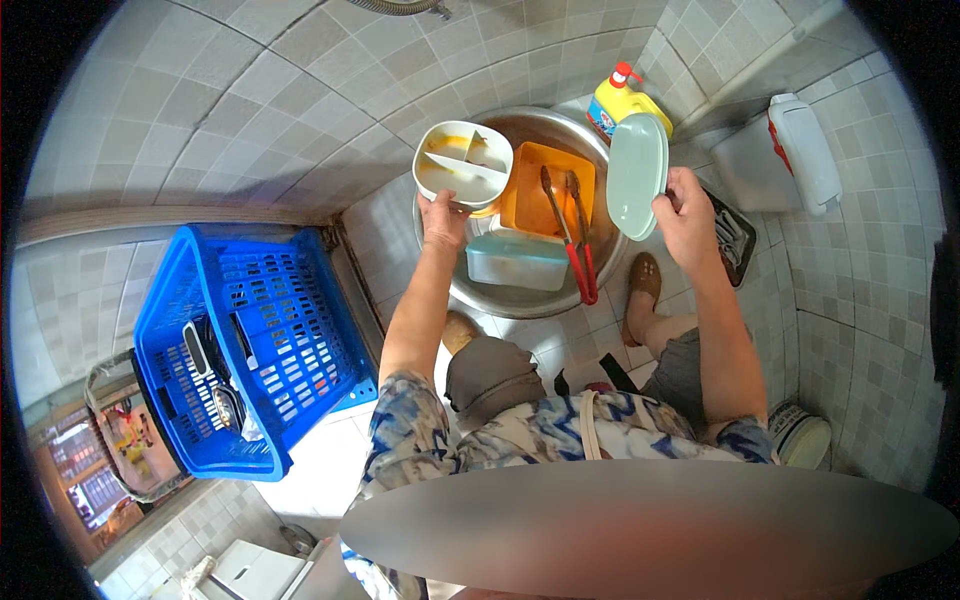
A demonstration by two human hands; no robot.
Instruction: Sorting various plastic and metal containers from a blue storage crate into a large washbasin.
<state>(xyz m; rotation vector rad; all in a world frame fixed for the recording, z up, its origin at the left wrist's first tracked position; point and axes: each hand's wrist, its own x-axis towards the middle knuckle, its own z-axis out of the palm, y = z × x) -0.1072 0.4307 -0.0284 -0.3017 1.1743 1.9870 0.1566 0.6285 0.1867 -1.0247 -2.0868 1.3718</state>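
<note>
My left hand grips the near edge of a white divided food container, held above the left side of a metal basin. Yellowish residue coats its compartments. In my right hand is a pale green plastic lid, raised beyond the basin's right rim. An orange plastic container sits in the basin, and tongs with red handles lean across it. Nearer to me in the basin lies a clear lidded container. The basin's bottom is mostly covered by these things.
A yellow pump bottle with a red top stands behind the basin. At left is a blue plastic basket holding several items. Further right are a dark tray, a white bin and a bucket. Tiled walls surround the floor.
</note>
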